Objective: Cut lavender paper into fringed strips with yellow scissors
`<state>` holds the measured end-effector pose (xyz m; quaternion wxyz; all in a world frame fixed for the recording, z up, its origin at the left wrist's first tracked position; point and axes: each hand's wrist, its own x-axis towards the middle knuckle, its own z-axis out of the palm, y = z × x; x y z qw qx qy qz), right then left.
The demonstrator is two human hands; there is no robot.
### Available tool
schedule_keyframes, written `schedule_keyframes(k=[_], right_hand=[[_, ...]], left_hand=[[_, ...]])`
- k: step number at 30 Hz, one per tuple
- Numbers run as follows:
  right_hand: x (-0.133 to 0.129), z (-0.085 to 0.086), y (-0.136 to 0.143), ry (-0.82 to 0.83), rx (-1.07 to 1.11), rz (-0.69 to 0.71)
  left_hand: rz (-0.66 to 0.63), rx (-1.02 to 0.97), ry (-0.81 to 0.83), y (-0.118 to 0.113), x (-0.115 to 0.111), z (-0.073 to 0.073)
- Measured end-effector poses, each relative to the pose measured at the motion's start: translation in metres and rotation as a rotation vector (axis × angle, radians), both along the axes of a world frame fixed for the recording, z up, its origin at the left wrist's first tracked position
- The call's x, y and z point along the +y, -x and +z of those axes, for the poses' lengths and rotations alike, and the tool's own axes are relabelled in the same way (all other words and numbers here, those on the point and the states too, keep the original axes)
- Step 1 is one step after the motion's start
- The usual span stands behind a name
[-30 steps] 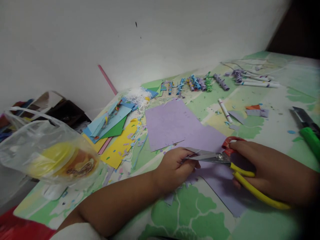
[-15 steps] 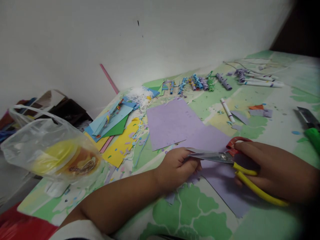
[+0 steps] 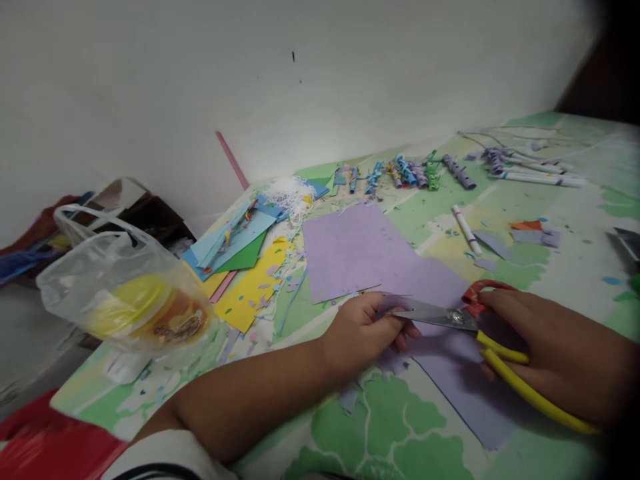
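My left hand [image 3: 367,327] is closed on a small purple paper piece [image 3: 395,303], pinched between thumb and fingers. My right hand [image 3: 555,340] grips the scissors [image 3: 445,316], which have red and yellow handles. The scissor blades reach left to the fingertips of my left hand and lie against the small piece. Beneath both hands are large purple sheets [image 3: 355,250] on the table. Part of the small piece is hidden by my fingers.
A clear plastic bag [image 3: 150,300] holding a yellow-lidded jar sits left. Coloured sheets [image 3: 245,287], white string [image 3: 290,195], fringed paper rolls [image 3: 405,171] and markers [image 3: 543,179] lie farther back. A green-handled cutter [image 3: 631,243] is at the right edge.
The view has shifted slightly, so most things appear a little farther right. Both hands keep their holds, and the scissor blades have moved slightly against the small purple piece.
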<state>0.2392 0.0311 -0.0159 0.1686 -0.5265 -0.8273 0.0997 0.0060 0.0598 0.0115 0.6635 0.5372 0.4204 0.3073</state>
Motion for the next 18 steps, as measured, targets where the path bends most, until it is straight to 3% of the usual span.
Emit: schedule_keyframes(k=[6,13,18], right_hand=[[0.0012,-0.0116,-0.0029,-0.076,0.003,0.014],[-0.0040,-0.0028,-0.0008,-0.041,-0.048,0.033],[-0.0037,-0.0058,-0.0007,-0.040,-0.043,0.025]], left_hand=[[-0.044,0.035,0.003,-0.0013,-0.0039,0.0060],[-0.042,0.034,-0.061,0.0023,-0.0044,-0.0011],[-0.043,0.071,-0.164,0.0054,-0.0049,-0.0012]])
